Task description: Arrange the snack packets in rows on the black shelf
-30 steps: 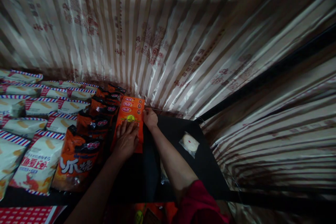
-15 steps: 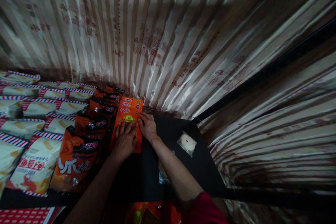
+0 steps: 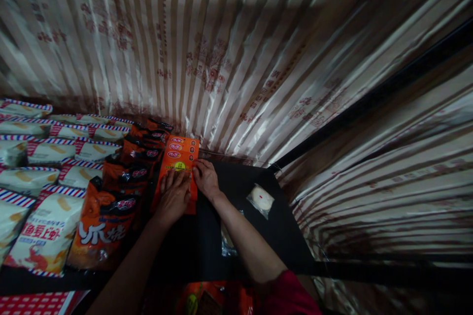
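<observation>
A row of flat orange snack packets [image 3: 187, 149], overlapping one over another, lies on the black shelf right of the bagged snacks. My left hand [image 3: 174, 191] rests flat on the front packet, fingers stretched out and slightly spread, hiding part of its print. At the right edge of the same packets, my right hand [image 3: 207, 177] has its fingers bent and closed on the packet edge; its thumb side is partly hidden. A clear-wrapped round white item [image 3: 261, 199] lies right of my right hand. Another clear wrapper [image 3: 228, 243] shows partly behind my right forearm.
Orange-and-black snack bags [image 3: 105, 226] and several rows of white snack bags [image 3: 48, 229] stand on the left. Striped printed foil sheeting [image 3: 207, 49] hangs behind the black shelf [image 3: 244, 172]. A dark bar [image 3: 351, 108] slants upward at right. Red packages [image 3: 210, 295] sit lower down.
The view has shifted slightly, so everything appears a little further left. Both hands keep nearly the same place on the orange packets.
</observation>
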### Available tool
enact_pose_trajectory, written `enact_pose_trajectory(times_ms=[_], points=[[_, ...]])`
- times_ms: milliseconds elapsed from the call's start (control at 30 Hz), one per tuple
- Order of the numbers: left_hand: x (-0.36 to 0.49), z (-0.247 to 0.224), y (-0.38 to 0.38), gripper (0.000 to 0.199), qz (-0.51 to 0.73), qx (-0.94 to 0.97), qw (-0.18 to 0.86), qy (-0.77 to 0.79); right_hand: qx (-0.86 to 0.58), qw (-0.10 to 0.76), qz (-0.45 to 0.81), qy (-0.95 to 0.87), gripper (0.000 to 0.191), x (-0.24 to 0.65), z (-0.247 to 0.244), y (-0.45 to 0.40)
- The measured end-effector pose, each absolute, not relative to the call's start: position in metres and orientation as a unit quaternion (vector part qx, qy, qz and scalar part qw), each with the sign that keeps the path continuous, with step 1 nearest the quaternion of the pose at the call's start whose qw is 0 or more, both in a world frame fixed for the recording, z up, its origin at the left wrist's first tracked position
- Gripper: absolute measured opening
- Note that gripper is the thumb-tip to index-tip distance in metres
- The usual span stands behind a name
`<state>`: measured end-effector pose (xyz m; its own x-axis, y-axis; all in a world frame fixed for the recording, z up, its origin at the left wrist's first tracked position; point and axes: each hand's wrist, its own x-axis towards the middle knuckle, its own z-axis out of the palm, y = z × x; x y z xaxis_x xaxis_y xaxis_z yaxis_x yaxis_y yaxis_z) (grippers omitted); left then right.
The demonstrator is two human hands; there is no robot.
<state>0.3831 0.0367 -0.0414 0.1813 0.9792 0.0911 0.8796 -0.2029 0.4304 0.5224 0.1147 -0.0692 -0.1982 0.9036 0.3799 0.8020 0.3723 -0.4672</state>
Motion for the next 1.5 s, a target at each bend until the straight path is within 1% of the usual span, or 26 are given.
enact_pose_trajectory(times_ms=[133, 400, 700, 1000, 1233, 1500], points=[[0.383, -0.042, 0.036, 0.046, 0.177, 0.754, 0.141, 0.617, -0.557, 0.323, 0.083, -0.761, 0.028, 0.523, -0.071, 0.114], [0.383, -0.041, 0.037, 0.046, 0.172, 0.753, 0.146, 0.619, -0.558, 0.317, 0.094, -0.761, 0.028, 0.522, -0.072, 0.116], [0.383, -0.043, 0.038, 0.046, 0.186, 0.757, 0.126, 0.614, -0.554, 0.329, 0.096, -0.759, 0.027, 0.523, -0.070, 0.116], [0.384, -0.043, 0.038, 0.046, 0.193, 0.753, 0.147, 0.611, -0.571, 0.345, 0.102, -0.738, 0.031, 0.523, -0.074, 0.124], [0.383, -0.044, 0.038, 0.046, 0.207, 0.759, 0.151, 0.598, -0.573, 0.324, 0.087, -0.747, 0.038, 0.520, -0.072, 0.140], [0.383, -0.044, 0.037, 0.045, 0.207, 0.755, 0.160, 0.601, -0.566, 0.327, 0.095, -0.751, 0.038, 0.516, -0.077, 0.151]])
